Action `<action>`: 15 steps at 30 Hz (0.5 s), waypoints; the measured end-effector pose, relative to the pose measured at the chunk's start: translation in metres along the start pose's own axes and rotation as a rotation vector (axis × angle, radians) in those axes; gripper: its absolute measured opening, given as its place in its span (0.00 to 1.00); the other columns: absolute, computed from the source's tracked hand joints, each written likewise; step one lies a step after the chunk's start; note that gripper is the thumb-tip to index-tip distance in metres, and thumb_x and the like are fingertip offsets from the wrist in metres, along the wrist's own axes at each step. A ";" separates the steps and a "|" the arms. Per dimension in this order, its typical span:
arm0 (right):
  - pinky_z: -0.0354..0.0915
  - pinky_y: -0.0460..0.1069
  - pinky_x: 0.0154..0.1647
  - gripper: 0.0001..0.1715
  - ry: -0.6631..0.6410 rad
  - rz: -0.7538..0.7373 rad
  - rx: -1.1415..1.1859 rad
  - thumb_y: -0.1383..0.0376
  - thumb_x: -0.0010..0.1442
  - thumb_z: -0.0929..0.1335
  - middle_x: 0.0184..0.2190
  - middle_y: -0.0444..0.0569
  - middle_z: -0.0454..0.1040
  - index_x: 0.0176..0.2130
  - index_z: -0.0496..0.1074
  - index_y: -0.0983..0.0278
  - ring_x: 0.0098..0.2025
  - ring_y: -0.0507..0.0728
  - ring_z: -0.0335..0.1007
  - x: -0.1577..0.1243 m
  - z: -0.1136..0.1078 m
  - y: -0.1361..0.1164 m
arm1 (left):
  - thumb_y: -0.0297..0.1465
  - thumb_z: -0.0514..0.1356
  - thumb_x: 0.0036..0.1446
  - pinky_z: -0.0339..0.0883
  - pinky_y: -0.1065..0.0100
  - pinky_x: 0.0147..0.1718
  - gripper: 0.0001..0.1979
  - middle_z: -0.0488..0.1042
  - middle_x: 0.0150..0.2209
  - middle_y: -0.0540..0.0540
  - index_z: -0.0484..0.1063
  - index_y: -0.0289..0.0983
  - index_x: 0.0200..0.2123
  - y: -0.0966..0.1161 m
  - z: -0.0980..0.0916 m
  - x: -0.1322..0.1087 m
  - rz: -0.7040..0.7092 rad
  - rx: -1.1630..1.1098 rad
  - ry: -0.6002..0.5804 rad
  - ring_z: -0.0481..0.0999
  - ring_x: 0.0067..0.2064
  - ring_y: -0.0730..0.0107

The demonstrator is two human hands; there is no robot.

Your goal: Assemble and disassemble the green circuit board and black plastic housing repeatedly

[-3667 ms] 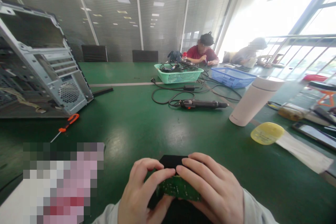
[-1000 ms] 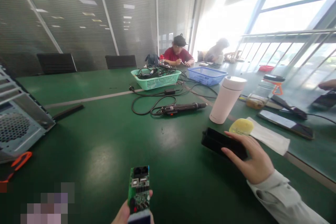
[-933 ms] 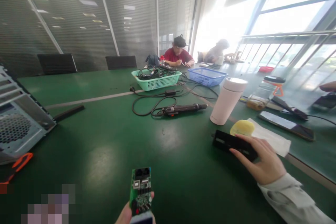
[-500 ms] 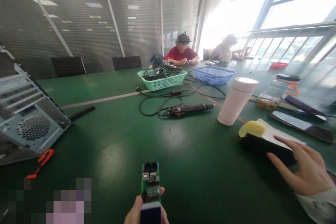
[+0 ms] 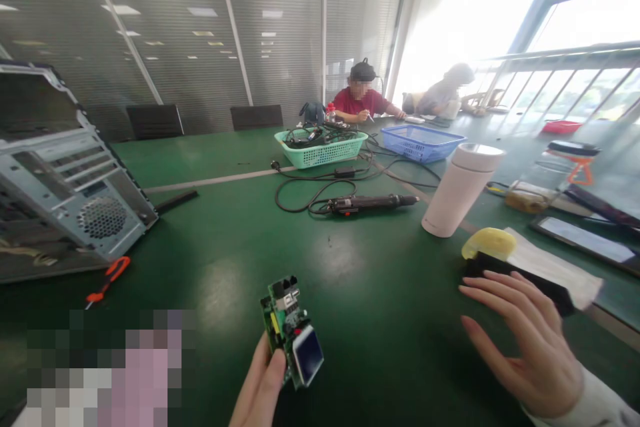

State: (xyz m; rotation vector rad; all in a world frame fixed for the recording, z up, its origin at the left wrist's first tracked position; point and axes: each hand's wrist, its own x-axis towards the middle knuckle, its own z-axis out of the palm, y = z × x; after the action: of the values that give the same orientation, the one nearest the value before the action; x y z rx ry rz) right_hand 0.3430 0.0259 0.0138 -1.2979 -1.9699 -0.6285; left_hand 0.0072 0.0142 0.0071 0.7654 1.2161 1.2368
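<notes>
My left hand grips a green circuit board low in the middle of the view, thumb and fingers at its left side. The board is tilted, with black connectors at its far end and a small dark display screen at the near end. On the right, my right hand hovers with fingers apart and nothing in it. Its fingertips overlap a long black object in the picture; I cannot tell whether they touch it. A yellow rounded item and white paper lie just beyond.
A metal computer case stands at left, beside an orange-handled tool. Mid-table lie a corded electric screwdriver and a pink tumbler. Behind are a green basket of cables, a blue basket and two people.
The circuit board has been tilted and turned in my left hand. My right hand has moved left, in front of the black object. The whole view has swung slightly left.
</notes>
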 end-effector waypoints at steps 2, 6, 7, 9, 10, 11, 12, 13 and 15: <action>0.61 0.65 0.57 0.20 -0.019 -0.018 0.090 0.65 0.60 0.66 0.45 0.53 0.73 0.52 0.66 0.60 0.53 0.65 0.66 0.007 0.002 -0.014 | 0.50 0.68 0.45 0.70 0.58 0.51 0.26 0.82 0.45 0.43 0.77 0.42 0.45 -0.001 0.005 0.000 0.051 -0.014 0.029 0.74 0.55 0.45; 0.61 0.60 0.58 0.18 -0.033 -0.044 0.275 0.66 0.62 0.65 0.46 0.51 0.74 0.52 0.66 0.60 0.56 0.61 0.65 0.033 0.004 -0.051 | 0.42 0.72 0.43 0.72 0.63 0.47 0.25 0.81 0.44 0.44 0.75 0.42 0.45 0.000 0.010 -0.001 0.142 0.099 -0.009 0.78 0.48 0.52; 0.59 0.59 0.60 0.18 -0.037 -0.072 0.312 0.66 0.62 0.64 0.47 0.50 0.75 0.53 0.66 0.60 0.56 0.60 0.65 0.040 0.005 -0.062 | 0.38 0.73 0.44 0.72 0.65 0.44 0.22 0.80 0.42 0.45 0.75 0.42 0.43 0.001 0.011 -0.003 0.198 0.170 -0.005 0.79 0.45 0.55; 0.52 0.58 0.66 0.18 -0.036 -0.178 0.348 0.61 0.64 0.64 0.49 0.48 0.76 0.54 0.66 0.59 0.58 0.58 0.63 0.054 0.008 -0.081 | 0.32 0.71 0.45 0.72 0.68 0.39 0.15 0.78 0.37 0.47 0.76 0.42 0.38 0.004 0.011 -0.005 0.373 0.338 0.009 0.78 0.40 0.60; 0.46 0.59 0.69 0.20 -0.034 -0.250 0.347 0.58 0.65 0.64 0.50 0.46 0.76 0.55 0.66 0.59 0.59 0.58 0.62 0.060 0.010 -0.090 | 0.30 0.70 0.46 0.71 0.69 0.37 0.12 0.76 0.35 0.48 0.77 0.43 0.37 0.006 0.011 -0.007 0.475 0.427 0.004 0.77 0.37 0.61; 0.39 0.60 0.70 0.21 -0.032 -0.319 0.337 0.55 0.66 0.63 0.51 0.44 0.76 0.55 0.66 0.58 0.60 0.57 0.61 0.064 0.013 -0.098 | 0.28 0.69 0.47 0.71 0.69 0.36 0.11 0.76 0.34 0.48 0.77 0.43 0.36 0.008 0.010 -0.007 0.562 0.513 -0.029 0.77 0.36 0.62; 0.33 0.61 0.71 0.22 -0.033 -0.375 0.325 0.53 0.67 0.62 0.52 0.42 0.75 0.56 0.67 0.58 0.61 0.57 0.60 0.068 0.016 -0.105 | 0.27 0.68 0.47 0.71 0.69 0.35 0.12 0.76 0.33 0.48 0.77 0.44 0.37 0.010 0.008 -0.008 0.634 0.598 -0.074 0.77 0.35 0.62; 0.29 0.62 0.71 0.21 -0.024 -0.414 0.318 0.54 0.68 0.61 0.52 0.40 0.76 0.55 0.68 0.59 0.60 0.57 0.61 0.070 0.019 -0.111 | 0.26 0.68 0.47 0.72 0.68 0.35 0.14 0.76 0.34 0.48 0.77 0.44 0.38 0.011 0.006 -0.008 0.697 0.676 -0.117 0.77 0.35 0.61; 0.29 0.62 0.71 0.17 0.007 -0.449 0.318 0.61 0.69 0.59 0.48 0.40 0.78 0.52 0.71 0.62 0.57 0.56 0.65 0.073 0.026 -0.118 | 0.23 0.66 0.47 0.74 0.67 0.36 0.19 0.76 0.35 0.47 0.76 0.45 0.44 0.013 0.001 -0.006 0.819 0.818 -0.181 0.78 0.36 0.61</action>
State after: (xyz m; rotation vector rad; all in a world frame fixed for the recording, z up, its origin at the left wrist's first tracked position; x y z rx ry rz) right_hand 0.2073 0.0417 0.0497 -0.6658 -2.2631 -0.4943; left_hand 0.0049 0.0115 0.0204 2.0834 1.2928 1.2243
